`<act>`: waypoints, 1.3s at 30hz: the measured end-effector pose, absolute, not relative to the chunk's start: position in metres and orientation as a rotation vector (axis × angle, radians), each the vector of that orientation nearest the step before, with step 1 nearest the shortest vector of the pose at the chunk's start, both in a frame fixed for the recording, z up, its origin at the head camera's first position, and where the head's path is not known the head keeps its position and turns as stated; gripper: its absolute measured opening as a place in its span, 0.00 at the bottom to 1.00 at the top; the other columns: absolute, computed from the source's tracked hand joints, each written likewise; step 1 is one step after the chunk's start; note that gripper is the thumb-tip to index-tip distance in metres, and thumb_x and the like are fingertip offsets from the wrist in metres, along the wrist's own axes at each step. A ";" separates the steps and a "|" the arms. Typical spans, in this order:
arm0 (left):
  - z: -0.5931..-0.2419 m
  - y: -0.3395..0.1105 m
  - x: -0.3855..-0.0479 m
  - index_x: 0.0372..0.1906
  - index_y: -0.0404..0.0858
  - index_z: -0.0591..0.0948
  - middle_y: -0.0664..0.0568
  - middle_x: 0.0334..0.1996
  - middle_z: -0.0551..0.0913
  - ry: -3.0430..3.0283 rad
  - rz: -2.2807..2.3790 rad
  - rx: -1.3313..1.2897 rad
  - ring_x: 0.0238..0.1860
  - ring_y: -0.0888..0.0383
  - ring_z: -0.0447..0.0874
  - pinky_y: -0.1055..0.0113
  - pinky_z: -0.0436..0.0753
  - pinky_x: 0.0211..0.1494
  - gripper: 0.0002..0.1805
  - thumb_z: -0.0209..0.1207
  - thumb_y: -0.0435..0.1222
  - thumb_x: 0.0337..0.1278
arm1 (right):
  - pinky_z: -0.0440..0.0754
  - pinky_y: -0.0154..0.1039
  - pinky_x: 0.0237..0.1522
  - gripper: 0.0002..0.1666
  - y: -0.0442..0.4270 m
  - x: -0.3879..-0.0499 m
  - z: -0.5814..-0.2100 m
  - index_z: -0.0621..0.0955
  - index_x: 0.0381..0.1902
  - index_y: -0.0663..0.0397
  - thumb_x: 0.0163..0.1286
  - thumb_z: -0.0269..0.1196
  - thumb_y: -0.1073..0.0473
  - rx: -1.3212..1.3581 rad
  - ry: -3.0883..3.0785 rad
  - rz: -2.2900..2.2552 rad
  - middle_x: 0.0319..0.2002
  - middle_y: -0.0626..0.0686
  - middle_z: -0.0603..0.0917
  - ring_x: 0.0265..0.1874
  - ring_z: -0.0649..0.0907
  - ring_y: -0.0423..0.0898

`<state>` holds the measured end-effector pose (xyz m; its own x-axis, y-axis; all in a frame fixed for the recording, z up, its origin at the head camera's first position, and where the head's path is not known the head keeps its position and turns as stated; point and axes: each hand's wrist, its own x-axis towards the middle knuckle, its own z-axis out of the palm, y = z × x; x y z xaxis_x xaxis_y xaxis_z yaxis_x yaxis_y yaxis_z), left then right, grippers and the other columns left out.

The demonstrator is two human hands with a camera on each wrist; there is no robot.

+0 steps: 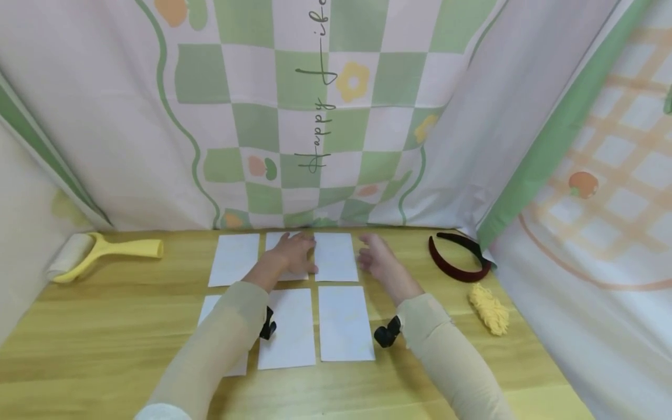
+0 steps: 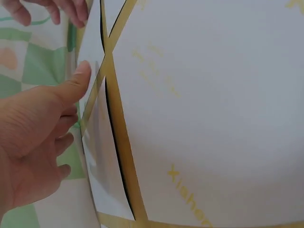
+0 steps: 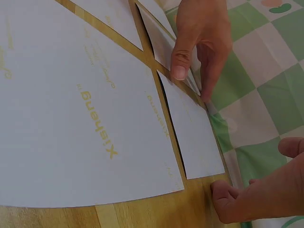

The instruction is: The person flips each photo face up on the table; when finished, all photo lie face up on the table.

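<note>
Six white sheets lie in two rows on the wooden table, among them the back right sheet [image 1: 336, 257] and the front right sheet [image 1: 346, 323]. Over the back middle sheet [image 1: 291, 276] is my left hand [image 1: 291, 254], fingers spread and thumb near the gap beside the back right sheet. My right hand [image 1: 379, 257] is just right of the back right sheet, fingers loosely bent and holding nothing. In the right wrist view, faint yellow print shows on a near sheet [image 3: 85, 123]. Whether the left fingertips touch paper, I cannot tell.
A yellow-handled lint roller [image 1: 126, 248] lies at the table's left. On the right are a dark red headband [image 1: 451, 269] and a bundle of yellow yarn [image 1: 489, 309]. A checked curtain [image 1: 315, 128] hangs along the back edge of the table [image 1: 105, 350].
</note>
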<state>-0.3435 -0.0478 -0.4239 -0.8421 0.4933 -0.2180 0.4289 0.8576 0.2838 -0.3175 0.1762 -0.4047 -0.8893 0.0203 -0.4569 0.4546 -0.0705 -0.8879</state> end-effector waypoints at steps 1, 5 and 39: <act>-0.423 -0.049 -0.344 0.80 0.39 0.63 0.46 0.83 0.59 2.741 0.318 0.692 0.87 0.44 0.46 0.40 0.41 0.89 0.43 0.63 0.53 0.69 | 0.73 0.31 0.42 0.40 0.177 -0.317 -0.404 0.52 0.83 0.60 0.79 0.47 0.53 0.509 1.908 -2.028 0.81 0.71 0.53 0.41 0.71 0.43; -0.422 -0.051 -0.343 0.80 0.39 0.63 0.47 0.84 0.58 2.719 0.262 0.706 0.87 0.44 0.45 0.40 0.41 0.89 0.43 0.62 0.54 0.69 | 0.75 0.36 0.52 0.42 0.180 -0.315 -0.401 0.48 0.83 0.60 0.79 0.47 0.52 0.493 1.883 -2.012 0.82 0.72 0.50 0.61 0.74 0.56; -0.421 -0.041 -0.342 0.84 0.53 0.57 0.43 0.83 0.59 2.706 0.277 0.720 0.85 0.42 0.51 0.36 0.43 0.88 0.44 0.65 0.46 0.69 | 0.67 0.49 0.79 0.38 0.163 -0.314 -0.411 0.51 0.83 0.60 0.81 0.44 0.55 0.312 1.771 -2.041 0.82 0.70 0.53 0.74 0.66 0.58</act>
